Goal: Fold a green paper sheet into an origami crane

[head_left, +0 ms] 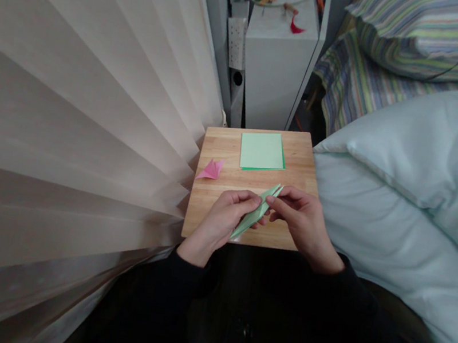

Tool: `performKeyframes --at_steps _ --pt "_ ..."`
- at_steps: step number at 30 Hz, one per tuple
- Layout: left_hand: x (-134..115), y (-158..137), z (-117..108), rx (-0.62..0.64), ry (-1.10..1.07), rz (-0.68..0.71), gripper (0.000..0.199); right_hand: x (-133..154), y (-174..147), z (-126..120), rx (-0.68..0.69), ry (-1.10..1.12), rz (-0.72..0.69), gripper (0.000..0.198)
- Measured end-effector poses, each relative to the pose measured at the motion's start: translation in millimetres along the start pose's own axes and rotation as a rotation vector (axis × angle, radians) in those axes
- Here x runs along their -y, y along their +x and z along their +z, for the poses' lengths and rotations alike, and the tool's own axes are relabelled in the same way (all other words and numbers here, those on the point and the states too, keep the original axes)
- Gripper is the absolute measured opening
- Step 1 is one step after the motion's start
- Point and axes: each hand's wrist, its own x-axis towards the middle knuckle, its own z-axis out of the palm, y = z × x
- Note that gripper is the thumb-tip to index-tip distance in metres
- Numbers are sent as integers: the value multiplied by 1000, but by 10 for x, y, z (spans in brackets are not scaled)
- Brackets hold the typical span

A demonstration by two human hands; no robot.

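A long, narrow piece of folded light-green paper [251,219] is held slantwise over the front of a small wooden table [233,143], its split tip pointing up and right. My left hand [228,215] is closed on its left side, thumb lying on top. With thumb and fingers my right hand [300,217] pinches the paper near the split tip. Some fingertips of both hands are hidden behind the paper. Farther back on the table lies a stack of square green paper sheets [263,151]. To its left sits a pink folded-paper figure [212,169].
A pleated beige curtain [94,92] hangs close along the table's left edge. On the right is a bed with a pale blue quilt [408,165] and a striped pillow [446,32]. Behind the table stands a white cabinet [273,80] with small ornaments on top.
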Motion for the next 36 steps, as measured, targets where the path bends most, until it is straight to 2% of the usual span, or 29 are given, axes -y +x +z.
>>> performKeyframes --at_steps 7,13,17,26,30,32,34,36 --pt "-7 -19 -14 16 -11 14 19 -6 -21 18 0 140 66 24" --pt "-43 -24 -46 58 -41 -18 18 3 -41 21 75 161 106 20" --pt "-35 -16 -42 40 4 35 22 -18 -31 13 52 163 94 20" --pt "42 35 -42 20 120 152 33 -60 -6 25 1 139 21 23" --pt "106 90 -42 -98 128 258 27 -96 -1 43 -154 -1 -118 39" --pt "125 113 -47 -174 152 315 23 -109 -11 54 -179 -85 -184 43" --pt "133 124 -56 -204 152 324 20 -113 -28 63 -143 -167 -224 36" --pt "128 122 -63 -180 123 301 22 -104 -48 64 -96 -266 -259 23"
